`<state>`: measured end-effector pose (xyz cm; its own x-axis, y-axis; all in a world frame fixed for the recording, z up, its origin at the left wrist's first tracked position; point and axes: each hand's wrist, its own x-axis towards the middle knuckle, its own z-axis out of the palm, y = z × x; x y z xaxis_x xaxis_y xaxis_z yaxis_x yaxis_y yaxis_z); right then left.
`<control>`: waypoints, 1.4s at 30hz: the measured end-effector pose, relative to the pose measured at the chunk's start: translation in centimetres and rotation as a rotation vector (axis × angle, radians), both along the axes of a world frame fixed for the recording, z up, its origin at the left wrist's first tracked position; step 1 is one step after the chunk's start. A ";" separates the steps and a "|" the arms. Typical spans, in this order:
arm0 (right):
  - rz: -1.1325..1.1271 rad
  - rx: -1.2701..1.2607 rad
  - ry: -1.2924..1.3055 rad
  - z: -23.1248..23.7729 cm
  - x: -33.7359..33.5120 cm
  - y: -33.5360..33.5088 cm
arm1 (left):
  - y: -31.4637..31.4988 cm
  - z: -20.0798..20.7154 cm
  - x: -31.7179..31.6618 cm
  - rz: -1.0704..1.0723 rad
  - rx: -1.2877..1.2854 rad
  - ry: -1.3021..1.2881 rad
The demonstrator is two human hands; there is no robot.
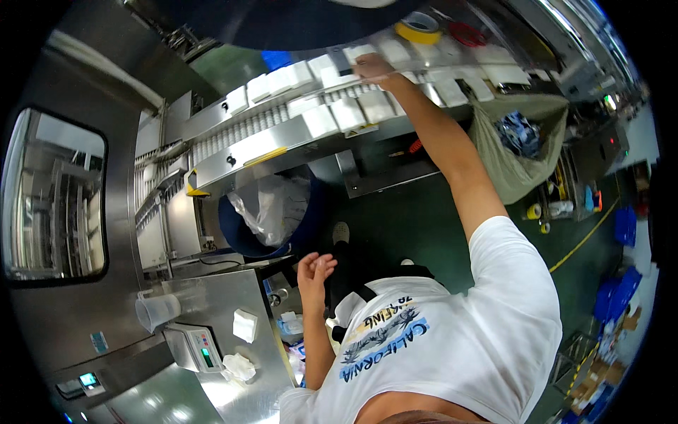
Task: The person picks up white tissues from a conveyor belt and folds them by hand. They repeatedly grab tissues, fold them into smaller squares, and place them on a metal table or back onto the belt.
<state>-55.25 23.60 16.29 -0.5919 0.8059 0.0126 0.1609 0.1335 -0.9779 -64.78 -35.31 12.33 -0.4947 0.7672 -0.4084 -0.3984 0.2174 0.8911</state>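
Stretched far forward, my right hand [372, 68] is over the conveyor [258, 124], by the far row of flat white folded pads [287, 76]. Its fingers are bent beside a white pad [359, 53]; they are too small and blurred to show a grip. A nearer row of white pads [348, 114] lies along the belt's front edge, below my right wrist. My left hand [316, 272] hangs in the air by my body, fingers loosely curled and apart, holding nothing. It is nearest to the steel table and the blue bin.
A blue bin [226, 225] with clear plastic stands under the conveyor. On the steel table [265, 367] at left are a scale [194, 348], a plastic jug [157, 309] and white pads [245, 326]. A cloth sack [510, 159] hangs right. Yellow tape [418, 30] lies behind the belt.
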 end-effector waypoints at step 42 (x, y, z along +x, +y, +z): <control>0.481 -0.667 -0.067 -7.9 -14.0 -61.9 | -18.3 -5.8 -14.4 0.316 -0.458 1.067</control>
